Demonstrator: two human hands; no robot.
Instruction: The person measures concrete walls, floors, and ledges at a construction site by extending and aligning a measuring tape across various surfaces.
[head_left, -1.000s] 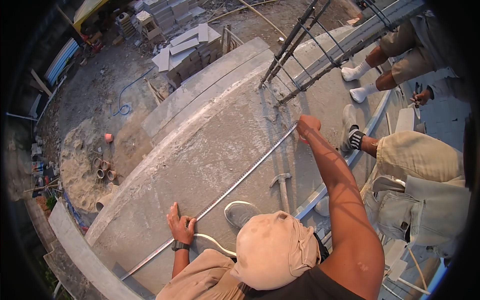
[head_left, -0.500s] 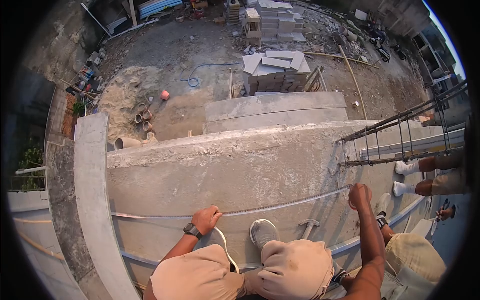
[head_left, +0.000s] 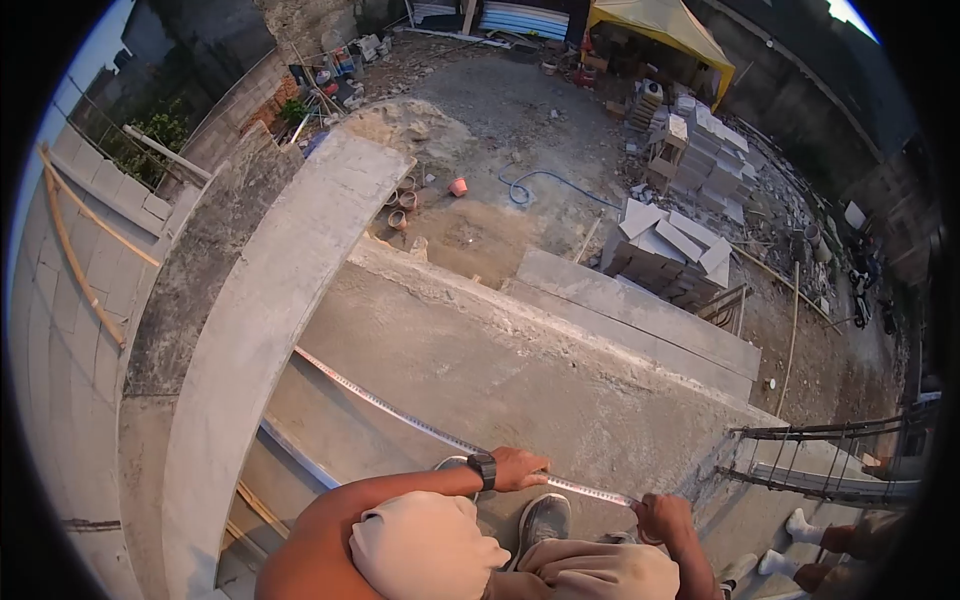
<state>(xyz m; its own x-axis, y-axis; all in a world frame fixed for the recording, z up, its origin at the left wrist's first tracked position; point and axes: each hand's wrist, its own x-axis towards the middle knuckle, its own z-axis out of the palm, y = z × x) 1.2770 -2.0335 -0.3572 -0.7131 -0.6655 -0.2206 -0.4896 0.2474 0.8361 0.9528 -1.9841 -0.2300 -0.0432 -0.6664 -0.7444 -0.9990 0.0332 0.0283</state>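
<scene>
A white tape measure [head_left: 390, 407] is stretched across the grey concrete ledge, its far end at the foot of the pale upright slab [head_left: 262, 268] on the left. My left hand [head_left: 519, 468], wearing a black wristwatch [head_left: 484, 470], is closed over the blade partway along. At the right-hand end of the visible blade, my right hand [head_left: 664, 518] grips the tape; its case is mostly hidden in the fist. Between and below my hands sits my grey shoe [head_left: 546, 522] on the concrete.
The ledge's rough edge [head_left: 560, 335] drops to the ground below. A steel rebar cage [head_left: 830, 455] projects at the right, near another person's white-socked feet [head_left: 790, 545]. Stacked pale blocks [head_left: 665, 250] stand below. Bamboo poles [head_left: 80, 255] lie on the far left.
My view has swung left. My hands are closer together, both still on the tape, and the left arm now reaches across my knee. The hammer is out of sight.
</scene>
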